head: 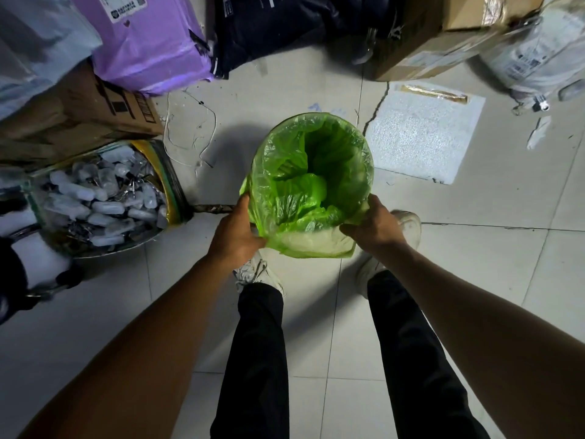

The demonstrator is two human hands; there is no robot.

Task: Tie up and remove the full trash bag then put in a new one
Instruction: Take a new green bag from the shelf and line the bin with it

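A round trash bin stands on the tiled floor in front of my feet, lined with a translucent green trash bag point(311, 172). The bag's mouth is folded out over the bin's pale rim point(311, 243), which shows through on the near side. My left hand point(235, 232) grips the bag's edge at the near-left of the rim. On the near-right, my right hand point(375, 223) pinches the bag's edge. The bag's inside looks hollow, with loose green folds lying at the bottom. No tied full bag is in view.
A clear sack of small white plastic items point(101, 194) sits at the left. Cardboard boxes point(79, 115), a purple parcel point(148, 42), dark bags point(285, 23) and another box point(443, 36) line the far side. A white foam sheet point(421, 134) lies right of the bin.
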